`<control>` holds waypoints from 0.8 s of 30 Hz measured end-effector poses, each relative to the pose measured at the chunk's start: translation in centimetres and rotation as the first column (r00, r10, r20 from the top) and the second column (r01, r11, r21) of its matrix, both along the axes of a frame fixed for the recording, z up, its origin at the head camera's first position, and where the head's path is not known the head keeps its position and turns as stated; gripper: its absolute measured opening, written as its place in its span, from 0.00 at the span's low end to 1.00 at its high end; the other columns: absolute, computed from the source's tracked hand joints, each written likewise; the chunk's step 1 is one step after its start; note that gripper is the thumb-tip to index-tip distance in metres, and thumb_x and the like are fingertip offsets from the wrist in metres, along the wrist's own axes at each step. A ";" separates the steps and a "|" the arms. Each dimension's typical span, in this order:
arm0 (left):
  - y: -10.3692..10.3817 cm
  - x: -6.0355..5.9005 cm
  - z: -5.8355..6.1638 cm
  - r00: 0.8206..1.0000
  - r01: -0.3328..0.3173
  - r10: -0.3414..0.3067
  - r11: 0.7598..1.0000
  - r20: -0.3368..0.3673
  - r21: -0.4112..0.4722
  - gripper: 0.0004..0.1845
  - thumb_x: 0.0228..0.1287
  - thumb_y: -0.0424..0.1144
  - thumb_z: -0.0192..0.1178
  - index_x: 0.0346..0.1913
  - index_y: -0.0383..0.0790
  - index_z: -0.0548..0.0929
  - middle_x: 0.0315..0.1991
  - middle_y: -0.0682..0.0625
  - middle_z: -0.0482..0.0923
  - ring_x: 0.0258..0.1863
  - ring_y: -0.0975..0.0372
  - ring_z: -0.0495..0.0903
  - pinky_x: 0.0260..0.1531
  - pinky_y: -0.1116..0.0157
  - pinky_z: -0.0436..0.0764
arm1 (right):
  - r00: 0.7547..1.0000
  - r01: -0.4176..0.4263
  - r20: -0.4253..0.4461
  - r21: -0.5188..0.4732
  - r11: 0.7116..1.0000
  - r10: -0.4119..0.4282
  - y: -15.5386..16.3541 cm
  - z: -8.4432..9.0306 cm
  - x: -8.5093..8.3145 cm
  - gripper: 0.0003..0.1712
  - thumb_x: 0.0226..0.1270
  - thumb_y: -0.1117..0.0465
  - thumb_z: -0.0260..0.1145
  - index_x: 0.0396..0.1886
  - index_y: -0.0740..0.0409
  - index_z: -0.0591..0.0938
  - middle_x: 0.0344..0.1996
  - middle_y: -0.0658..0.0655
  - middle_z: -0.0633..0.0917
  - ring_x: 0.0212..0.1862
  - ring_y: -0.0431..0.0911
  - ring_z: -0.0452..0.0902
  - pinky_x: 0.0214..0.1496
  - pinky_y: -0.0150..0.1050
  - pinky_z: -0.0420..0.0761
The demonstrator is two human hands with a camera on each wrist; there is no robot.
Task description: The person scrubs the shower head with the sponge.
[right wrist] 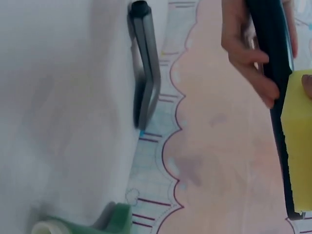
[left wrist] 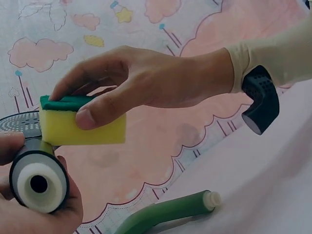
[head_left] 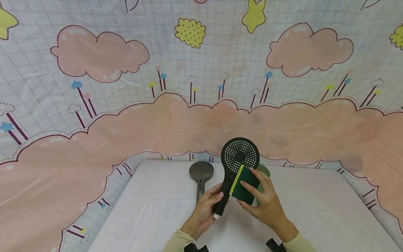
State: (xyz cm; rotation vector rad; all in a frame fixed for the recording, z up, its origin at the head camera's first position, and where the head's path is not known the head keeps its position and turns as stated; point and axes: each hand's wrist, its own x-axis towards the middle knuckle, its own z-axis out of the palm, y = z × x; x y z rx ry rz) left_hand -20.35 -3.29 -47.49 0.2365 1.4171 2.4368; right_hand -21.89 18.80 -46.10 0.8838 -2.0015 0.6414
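Note:
A black shower head (head_left: 240, 148) is held up by its handle in my left hand (head_left: 203, 211), its face of pale nozzles turned towards me. My right hand (head_left: 267, 203) pinches a sponge (head_left: 247, 185), yellow with a dark green scouring side. The sponge's yellow side lies against the shower head near the neck, below the nozzles. In the left wrist view, the thumb sits on the yellow foam (left wrist: 95, 134) and the fingers on the green side. The white threaded handle end (left wrist: 27, 178) faces that camera.
On the white table (head_left: 126, 210) lie a grey shower head (head_left: 201, 170), left of the black one, and a green shower head (head_left: 265, 170), partly hidden behind the sponge and right hand. A cloth (head_left: 189, 129) with clouds and stars runs behind the table.

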 end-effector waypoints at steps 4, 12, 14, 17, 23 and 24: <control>0.0 0.0 -0.1 1.000 0.004 -0.004 1.000 0.007 -0.004 0.29 0.75 0.37 0.51 0.74 0.31 0.59 0.63 0.47 0.74 0.55 0.65 0.75 0.56 0.69 0.73 | 0.999 -0.047 0.017 -0.012 0.999 0.047 -1.0 -0.3 0.8 0.30 0.64 0.33 0.61 0.54 0.49 0.84 0.64 0.69 0.73 0.67 0.59 0.64 0.75 0.26 0.53; -0.3 -0.2 -0.1 0.997 0.064 -0.061 0.997 -0.047 0.053 0.30 0.77 0.38 0.47 0.75 0.32 0.55 0.72 0.42 0.65 0.66 0.61 0.71 0.62 0.68 0.74 | 0.991 -0.116 0.057 -0.042 0.992 0.118 -2.4 -1.1 2.3 0.30 0.63 0.35 0.64 0.55 0.48 0.83 0.65 0.68 0.73 0.69 0.55 0.63 0.76 0.27 0.54; -0.4 -0.2 0.0 0.997 0.065 -0.063 0.996 -0.055 0.053 0.29 0.77 0.37 0.46 0.76 0.32 0.54 0.71 0.43 0.66 0.66 0.62 0.71 0.61 0.67 0.74 | 0.990 -0.122 0.063 -0.042 0.992 0.124 -2.6 -1.3 2.6 0.30 0.62 0.35 0.65 0.56 0.48 0.83 0.65 0.68 0.73 0.69 0.54 0.63 0.76 0.27 0.53; -0.6 -0.2 0.1 0.996 0.076 -0.073 0.996 -0.055 0.053 0.28 0.78 0.37 0.44 0.76 0.33 0.54 0.70 0.44 0.67 0.66 0.62 0.70 0.61 0.66 0.74 | 0.989 -0.132 0.065 -0.036 0.991 0.134 -2.8 -1.5 2.9 0.30 0.62 0.35 0.65 0.56 0.47 0.83 0.66 0.67 0.72 0.70 0.54 0.63 0.76 0.28 0.53; -0.9 -0.1 0.1 0.990 0.125 -0.121 0.991 -0.075 0.046 0.31 0.79 0.42 0.44 0.77 0.34 0.51 0.71 0.44 0.65 0.66 0.62 0.70 0.61 0.66 0.75 | 0.988 -0.128 0.079 -0.034 0.991 0.130 -3.0 -1.6 3.3 0.30 0.62 0.34 0.65 0.56 0.46 0.83 0.66 0.66 0.72 0.70 0.52 0.62 0.75 0.27 0.53; -0.9 0.0 0.1 0.989 0.129 -0.125 0.991 -0.076 0.045 0.32 0.78 0.43 0.45 0.77 0.34 0.51 0.70 0.45 0.66 0.64 0.63 0.72 0.61 0.66 0.76 | 0.988 -0.127 0.082 -0.036 0.991 0.129 -3.0 -1.6 3.4 0.30 0.62 0.34 0.64 0.56 0.46 0.82 0.66 0.66 0.72 0.71 0.52 0.62 0.75 0.27 0.53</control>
